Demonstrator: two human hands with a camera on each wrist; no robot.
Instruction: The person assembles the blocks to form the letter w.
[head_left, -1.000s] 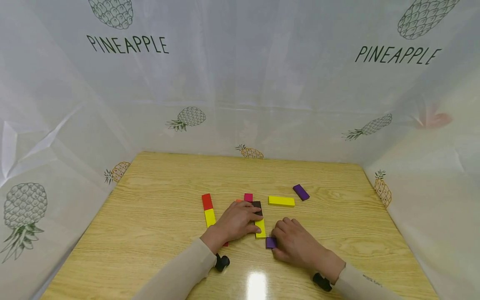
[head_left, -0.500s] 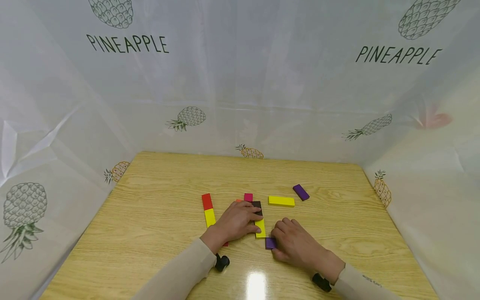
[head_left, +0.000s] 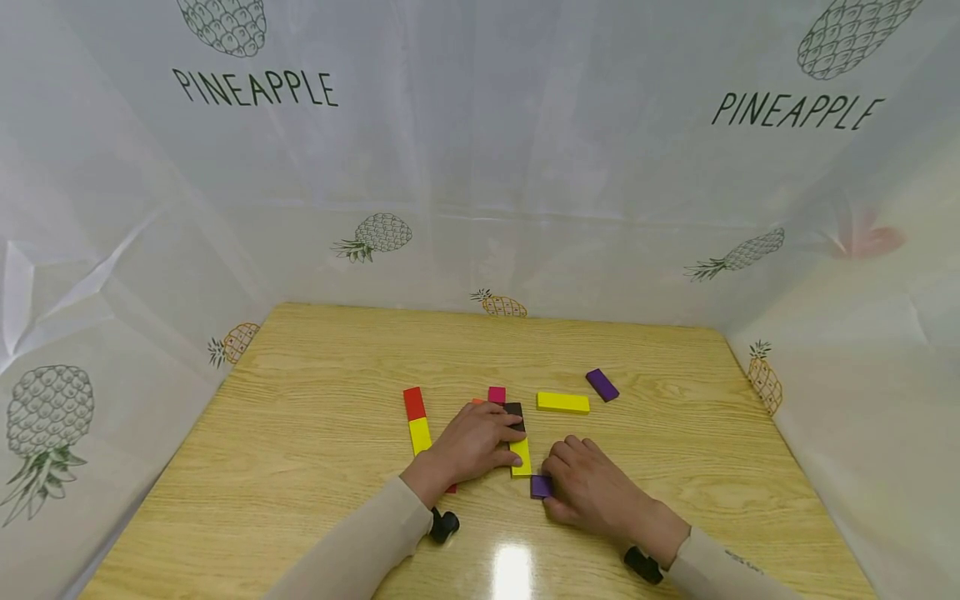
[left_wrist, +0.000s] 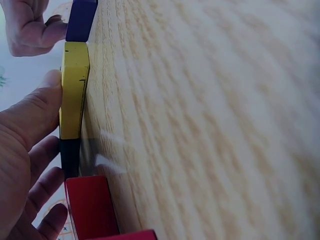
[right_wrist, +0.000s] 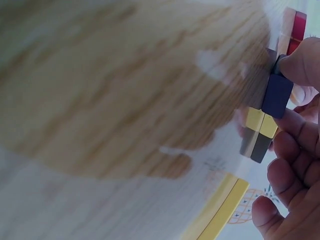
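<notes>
My left hand [head_left: 472,443] rests over a row of flat wooden blocks, fingers lying on the black block [head_left: 514,409]. Its thumb touches the yellow block [head_left: 522,457] that continues the row toward me. At the near end of that yellow block, my right hand [head_left: 596,487] pinches a purple block [head_left: 540,487] between thumb and finger. The right wrist view shows this purple block [right_wrist: 277,96] between the fingertips. In the left wrist view, a red block [left_wrist: 92,205] lies beyond the black one. Part of the arrangement is hidden under my left hand.
A loose yellow block [head_left: 562,402] and a second purple block [head_left: 602,384] lie farther back, to the right. Left of my left hand runs a red block [head_left: 414,403] joined to a yellow one [head_left: 420,435]. A patterned curtain [head_left: 480,167] surrounds the wooden table [head_left: 337,350].
</notes>
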